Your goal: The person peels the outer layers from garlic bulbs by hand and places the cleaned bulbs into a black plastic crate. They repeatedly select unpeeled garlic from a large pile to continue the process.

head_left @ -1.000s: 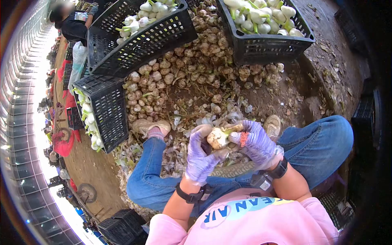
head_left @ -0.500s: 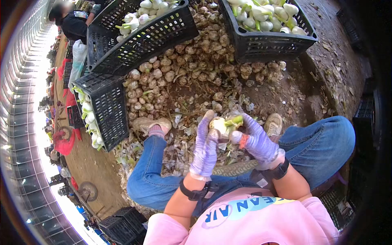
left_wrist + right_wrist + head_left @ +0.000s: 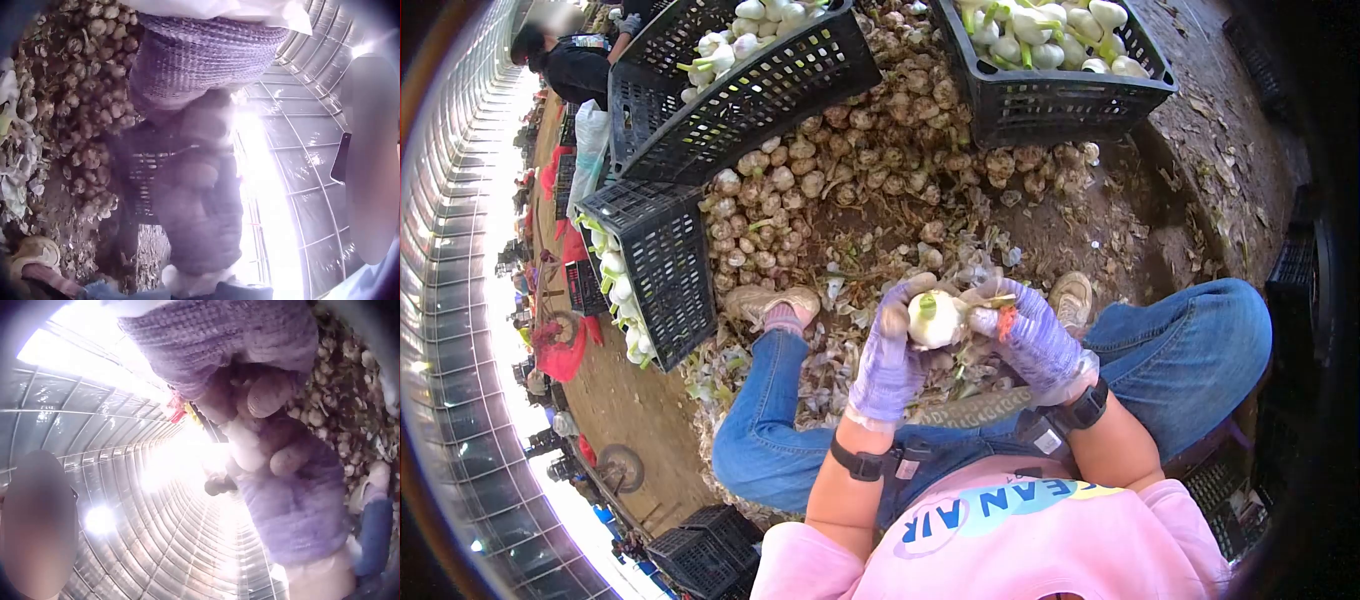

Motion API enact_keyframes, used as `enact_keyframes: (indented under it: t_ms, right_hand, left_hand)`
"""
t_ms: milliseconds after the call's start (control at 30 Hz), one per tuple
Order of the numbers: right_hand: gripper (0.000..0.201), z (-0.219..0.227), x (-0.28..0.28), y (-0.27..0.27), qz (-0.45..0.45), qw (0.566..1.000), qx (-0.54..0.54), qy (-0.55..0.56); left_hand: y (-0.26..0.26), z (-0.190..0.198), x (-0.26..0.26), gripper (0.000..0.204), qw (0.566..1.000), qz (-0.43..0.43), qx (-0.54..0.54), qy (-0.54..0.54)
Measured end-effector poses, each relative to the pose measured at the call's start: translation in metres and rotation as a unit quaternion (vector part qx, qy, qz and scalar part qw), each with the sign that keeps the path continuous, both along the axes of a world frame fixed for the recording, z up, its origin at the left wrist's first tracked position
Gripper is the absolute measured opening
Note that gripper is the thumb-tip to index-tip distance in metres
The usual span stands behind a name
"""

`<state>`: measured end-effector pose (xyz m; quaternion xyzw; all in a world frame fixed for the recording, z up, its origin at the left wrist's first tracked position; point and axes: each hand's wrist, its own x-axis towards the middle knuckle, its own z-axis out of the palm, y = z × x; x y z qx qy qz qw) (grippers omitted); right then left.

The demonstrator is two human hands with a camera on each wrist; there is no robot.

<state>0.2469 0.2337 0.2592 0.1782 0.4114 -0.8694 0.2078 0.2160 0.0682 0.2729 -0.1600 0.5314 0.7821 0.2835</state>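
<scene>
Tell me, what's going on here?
A seated person is handling what looks like garlic. The left hand grips a pale bulb, its short green stem showing; the right hand, close beside it, seems to pinch a scrap of skin or stem. Browner bulbs lie heaped on the ground ahead, and black crates near them hold whiter ones.

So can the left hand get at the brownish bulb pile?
Probably, with a forward lean: only scraps and soil lie between left hand and pile, but it's gripping the white bulb.

Garlic bulb [image 3: 937, 322] | white, rounded | green stub upward | in left grip [image 3: 888, 355]
</scene>
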Motion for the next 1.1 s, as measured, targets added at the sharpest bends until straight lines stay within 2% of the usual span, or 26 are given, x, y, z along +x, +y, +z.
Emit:
enact_keyframes:
  t_ms: [33,100,167,233,267,333,367,400,433,467,500,533,600,633,667,733,767,800,867,900,933,1000,1033,1067,1100]
  right_hand:
    - [0.027,0.0,-0.001,0.0,-0.028,1.0,0.01,0.004]
    - [0.025,-0.001,0.002,-0.002,-0.009,1.0,0.01,0.009]
    - [0.023,-0.007,0.003,-0.003,0.012,1.0,0.01,0.014]
    - [0.02,-0.02,-0.002,0.005,-0.143,0.986,-0.091,0.0]
    - [0.024,-0.019,-0.01,0.019,-0.141,0.983,-0.076,0.091]
    - [0.027,-0.012,-0.012,0.018,-0.225,0.972,0.061,0.02]
    - [0.027,-0.008,-0.01,0.011,-0.224,0.972,0.062,0.02]
    - [0.027,-0.003,-0.005,0.001,-0.184,0.976,0.097,0.072]
    - [0.027,-0.001,-0.003,-0.004,-0.142,0.973,0.13,0.125]
    - [0.029,-0.001,-0.003,-0.002,-0.072,0.939,0.257,0.218]
    - [0.03,-0.002,-0.002,-0.005,-0.064,0.923,0.293,0.241]
    - [0.031,-0.002,0.001,-0.008,-0.056,0.905,0.328,0.264]
    - [0.031,0.002,0.002,-0.015,-0.051,0.919,0.32,0.225]
    - [0.031,0.003,0.003,-0.017,-0.045,0.931,0.311,0.186]
    - [0.031,0.002,0.003,-0.016,-0.045,0.931,0.312,0.186]
    - [0.027,-0.002,0.004,-0.016,-0.051,0.89,0.383,0.241]
    - [0.027,-0.002,0.005,-0.015,-0.051,0.891,0.383,0.24]
    - [0.024,-0.003,0.005,-0.014,-0.039,0.885,0.397,0.24]
    - [0.02,-0.003,0.004,-0.013,-0.028,0.879,0.41,0.24]
    - [0.019,-0.001,0.003,-0.013,-0.045,0.958,0.253,0.129]
    - [0.017,0.0,0.002,-0.013,-0.059,0.995,0.084,0.013]
    - [0.018,-0.007,0.001,-0.012,-0.058,0.991,0.111,0.048]
    - [0.018,-0.008,0.002,-0.013,-0.066,0.988,0.125,0.066]
    - [0.019,-0.009,0.003,-0.013,-0.074,0.984,0.14,0.084]
    - [0.019,-0.007,0.004,-0.014,-0.074,0.984,0.14,0.084]
  left_hand:
    - [0.001,0.0,0.001,0.07,0.998,-0.024,-0.03,0.048]
    - [-0.003,-0.005,0.0,0.074,0.984,-0.079,-0.094,0.125]
    - [-0.012,-0.003,-0.002,0.076,0.989,-0.085,-0.06,0.104]
    - [-0.019,0.007,-0.003,0.08,0.994,-0.08,0.016,0.076]
    - [-0.021,0.007,-0.001,0.08,0.994,-0.078,0.014,0.075]
    - [-0.022,0.006,0.0,0.084,0.984,-0.045,-0.031,0.169]
    - [-0.02,0.008,0.0,0.079,0.984,-0.037,-0.035,0.171]
    - [-0.019,0.008,0.0,0.079,0.984,-0.035,-0.033,0.171]
    - [-0.017,0.008,0.0,0.075,0.96,-0.068,-0.136,0.236]
    - [-0.017,0.007,0.0,0.071,0.919,-0.101,-0.238,0.297]
    - [-0.017,0.008,0.0,0.065,0.89,-0.119,-0.287,0.334]
    - [-0.016,0.011,0.0,0.065,0.89,-0.119,-0.288,0.333]
    - [-0.008,0.02,0.0,0.066,0.757,-0.149,-0.416,0.481]
    - [-0.005,0.019,0.002,0.065,0.736,-0.149,-0.443,0.49]
    - [-0.003,0.02,0.003,0.065,0.736,-0.149,-0.442,0.49]
    - [-0.001,0.023,0.005,0.065,0.752,-0.168,-0.435,0.467]
    - [0.0,0.026,0.006,0.061,0.774,-0.165,-0.425,0.439]
    - [-0.003,0.022,0.008,0.061,0.774,-0.166,-0.425,0.439]
    - [-0.011,0.008,0.012,0.057,0.919,-0.099,-0.256,0.283]
    - [-0.01,0.012,0.011,0.053,0.969,-0.075,-0.133,0.195]
    - [-0.01,0.01,0.009,0.053,0.969,-0.075,-0.133,0.195]
    - [-0.01,0.006,0.006,0.051,0.953,-0.061,-0.141,0.261]
    - [-0.008,0.007,0.006,0.048,0.931,-0.05,-0.185,0.31]
    - [-0.009,0.007,0.006,0.048,0.931,-0.05,-0.185,0.31]
    - [-0.012,0.006,0.005,0.048,0.952,-0.027,-0.181,0.245]
